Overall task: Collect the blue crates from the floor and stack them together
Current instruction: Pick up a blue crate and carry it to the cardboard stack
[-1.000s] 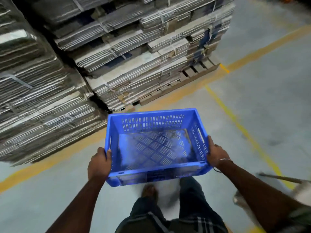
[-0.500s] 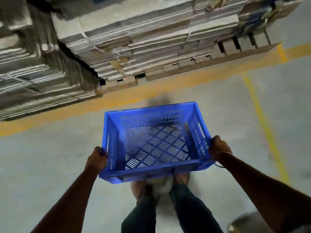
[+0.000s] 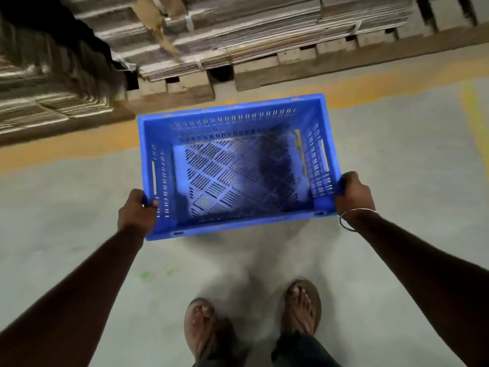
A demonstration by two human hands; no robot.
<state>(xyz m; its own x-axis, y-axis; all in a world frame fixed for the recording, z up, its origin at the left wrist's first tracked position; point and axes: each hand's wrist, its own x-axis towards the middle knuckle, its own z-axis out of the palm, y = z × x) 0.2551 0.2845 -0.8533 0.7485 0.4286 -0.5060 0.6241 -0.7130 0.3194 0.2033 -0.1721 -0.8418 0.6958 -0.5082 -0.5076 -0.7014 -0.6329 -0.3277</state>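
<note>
Bundled flat cardboard stacks (image 3: 238, 35) are sitting on wooden pallets (image 3: 330, 62) along the top, beside an orange floor line (image 3: 66, 149) on the grey floor (image 3: 410, 168). A blue crate (image 3: 238, 168), empty and slotted, is being held up off the floor in front of the person. The left hand (image 3: 136, 211) is gripping its left rim near the closer corner; the right hand (image 3: 353, 193), a bangle (image 3: 354, 219) at its wrist, is gripping the right rim. Two sandalled feet (image 3: 303, 305) are standing below.

Both my arms out straight in front, angled down. My left hand (image 3: 136, 211) grips the blue crate (image 3: 235, 165) at its left near corner, fingers curled over the rim. My right hand (image 3: 353, 193) grips the right near corner, bangle (image 3: 352, 221) on that wrist.
</note>
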